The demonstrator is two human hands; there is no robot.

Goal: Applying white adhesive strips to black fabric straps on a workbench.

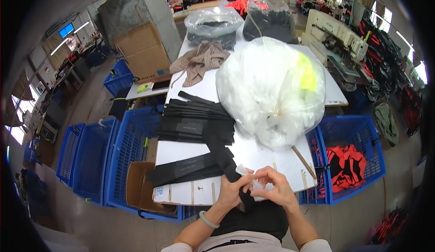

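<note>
My left hand and my right hand meet at the near edge of a white table. Together they pinch a long black fabric strip and a small white piece against it. The strip runs from my fingers up and left onto the table. A pale bracelet sits on my left wrist. Just beyond lies a stack of black fabric strips, and another black strip with a label lies to the left.
A big clear plastic bag of white pieces fills the table's right half. A striped brown garment and two bagged dark bundles lie farther back. Blue crates stand left, one with red-black cloth right. A sewing machine sits far right.
</note>
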